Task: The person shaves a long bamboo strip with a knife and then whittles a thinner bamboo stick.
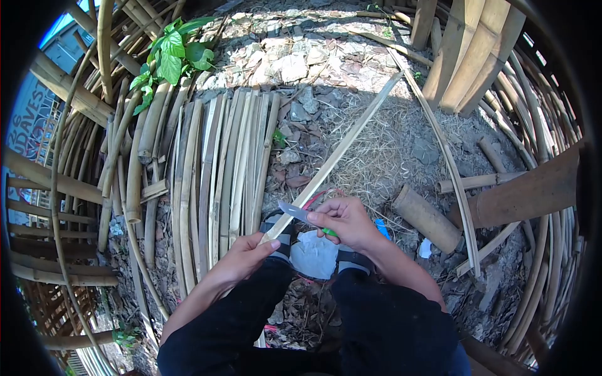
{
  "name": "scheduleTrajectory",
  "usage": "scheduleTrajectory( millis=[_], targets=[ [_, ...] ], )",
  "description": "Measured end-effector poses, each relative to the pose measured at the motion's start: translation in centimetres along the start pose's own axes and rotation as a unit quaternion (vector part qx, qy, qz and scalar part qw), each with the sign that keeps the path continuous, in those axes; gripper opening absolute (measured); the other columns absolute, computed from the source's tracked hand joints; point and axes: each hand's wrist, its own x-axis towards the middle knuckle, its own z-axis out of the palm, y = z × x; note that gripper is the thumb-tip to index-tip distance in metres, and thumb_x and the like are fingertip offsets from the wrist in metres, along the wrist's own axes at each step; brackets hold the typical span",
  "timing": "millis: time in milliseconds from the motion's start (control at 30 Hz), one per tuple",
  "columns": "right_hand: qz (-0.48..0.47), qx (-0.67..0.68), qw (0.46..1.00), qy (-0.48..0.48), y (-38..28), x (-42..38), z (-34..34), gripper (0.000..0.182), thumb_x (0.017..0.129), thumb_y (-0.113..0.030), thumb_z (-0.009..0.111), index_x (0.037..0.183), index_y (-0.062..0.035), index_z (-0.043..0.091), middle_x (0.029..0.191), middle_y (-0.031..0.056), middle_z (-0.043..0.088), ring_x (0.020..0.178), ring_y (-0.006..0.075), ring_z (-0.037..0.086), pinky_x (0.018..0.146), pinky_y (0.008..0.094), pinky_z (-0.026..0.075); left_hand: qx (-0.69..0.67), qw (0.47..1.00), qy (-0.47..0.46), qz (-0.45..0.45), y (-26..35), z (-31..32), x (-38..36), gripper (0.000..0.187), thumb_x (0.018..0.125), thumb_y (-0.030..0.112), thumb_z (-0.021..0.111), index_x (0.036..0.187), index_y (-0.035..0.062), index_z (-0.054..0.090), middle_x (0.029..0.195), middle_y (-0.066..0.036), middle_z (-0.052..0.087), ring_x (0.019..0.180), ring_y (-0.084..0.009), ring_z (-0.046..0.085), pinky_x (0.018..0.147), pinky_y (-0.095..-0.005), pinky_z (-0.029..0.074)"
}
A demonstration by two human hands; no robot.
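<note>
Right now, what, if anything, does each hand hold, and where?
The left hand holds a bamboo strip by its near portion; the right hand holds a knife by its green handle.

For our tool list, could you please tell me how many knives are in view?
1: the knife is in the right hand, its blade across the bamboo strip that the left hand holds. Others could be hidden among the bamboo slats.

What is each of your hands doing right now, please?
Left hand: closed on the bamboo strip.
Right hand: closed on the knife, its blade at the strip.
</note>
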Motion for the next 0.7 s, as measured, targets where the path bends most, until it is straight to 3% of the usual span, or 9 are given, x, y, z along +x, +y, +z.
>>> scheduleTrajectory(
  millis=[100, 167, 267, 333, 400, 500, 633, 700],
  targets=[
    [-0.006, -0.024, 0.999, 0.029, -0.2, 0.0, -0.6, 0.019, 0.092, -0.015, 0.069, 0.092, 0.0042, 0.066, 0.066, 0.0063, 0.063, 0.043, 0.0041, 0.046, 0.039, 0.0203, 0.032, 0.006, 1.000, 0.005, 0.001, 0.0, -0.3, -0.2, 0.029, 0.099, 0.035, 0.058, 0.086, 0.0088, 0.058, 0.052, 0.010, 0.039, 0.041, -0.0018, 0.033, 0.039, -0.0209, 0.023],
    [-0.079, 0.005, 0.985, 0.151, -0.5, 0.7, -2.8, 0.019, 0.092, -0.015, 0.069, 0.091, 0.0038, 0.066, 0.066, 0.0053, 0.062, 0.043, 0.0042, 0.046, 0.039, 0.0200, 0.032, 0.005, 1.000, 0.005, -0.001, -0.2, -0.4, -0.4, 0.029, 0.098, 0.035, 0.059, 0.085, 0.0089, 0.057, 0.051, 0.010, 0.039, 0.041, -0.0018, 0.033, 0.039, -0.0210, 0.023],
    [-0.039, 0.005, 0.983, 0.181, -1.9, 0.4, -5.2, 0.019, 0.092, -0.015, 0.069, 0.090, 0.0033, 0.066, 0.065, 0.0042, 0.062, 0.043, 0.0041, 0.045, 0.039, 0.0199, 0.032, -0.005, 1.000, -0.007, -0.023, -0.8, -0.8, -0.6, 0.030, 0.099, 0.035, 0.059, 0.082, 0.0092, 0.057, 0.051, 0.009, 0.039, 0.041, -0.0023, 0.034, 0.039, -0.0212, 0.023],
    [-0.030, -0.004, 0.986, 0.162, -1.7, -0.2, -3.8, 0.019, 0.092, -0.016, 0.069, 0.090, 0.0031, 0.066, 0.065, 0.0040, 0.061, 0.043, 0.0040, 0.045, 0.039, 0.0197, 0.032, -0.012, 1.000, -0.017, -0.015, -0.8, -0.8, -0.4, 0.034, 0.097, 0.038, 0.060, 0.077, 0.0122, 0.051, 0.050, 0.010, 0.037, 0.038, -0.0021, 0.035, 0.036, -0.0206, 0.023],
    [-0.013, -0.007, 0.999, 0.030, -1.1, -1.2, -1.2, 0.020, 0.092, -0.016, 0.069, 0.090, 0.0029, 0.066, 0.065, 0.0047, 0.062, 0.044, 0.0036, 0.046, 0.039, 0.0195, 0.032, -0.010, 1.000, -0.024, -0.008, -0.6, -0.5, -0.1, 0.035, 0.098, 0.038, 0.059, 0.076, 0.0124, 0.051, 0.049, 0.010, 0.037, 0.038, -0.0022, 0.035, 0.036, -0.0204, 0.023],
    [0.011, -0.018, 0.999, -0.029, 0.6, -1.6, 1.2, 0.020, 0.091, -0.017, 0.070, 0.091, 0.0031, 0.066, 0.065, 0.0060, 0.063, 0.044, 0.0037, 0.046, 0.038, 0.0200, 0.031, -0.018, 0.999, -0.033, -0.007, -0.7, -0.4, -0.1, 0.035, 0.098, 0.037, 0.059, 0.075, 0.0127, 0.050, 0.049, 0.010, 0.037, 0.038, -0.0021, 0.036, 0.036, -0.0201, 0.024],
    [-0.015, 0.011, 0.998, 0.058, -0.2, -0.5, -1.4, 0.020, 0.090, -0.015, 0.071, 0.092, 0.0037, 0.067, 0.065, 0.0070, 0.064, 0.043, 0.0042, 0.047, 0.038, 0.0200, 0.031, -0.045, 0.998, -0.030, -0.009, -0.6, -0.6, -0.6, 0.033, 0.099, 0.035, 0.058, 0.075, 0.0127, 0.051, 0.049, 0.011, 0.037, 0.038, -0.0019, 0.035, 0.036, -0.0201, 0.024],
    [-0.010, 0.000, 0.998, 0.054, -0.4, 0.0, -2.2, 0.019, 0.090, -0.015, 0.071, 0.092, 0.0037, 0.067, 0.066, 0.0073, 0.064, 0.044, 0.0044, 0.048, 0.038, 0.0200, 0.032, -0.038, 0.999, -0.029, -0.009, -0.5, -0.6, -0.4, 0.031, 0.099, 0.034, 0.057, 0.078, 0.0116, 0.052, 0.049, 0.009, 0.037, 0.038, -0.0026, 0.033, 0.037, -0.0210, 0.023]
  ],
)
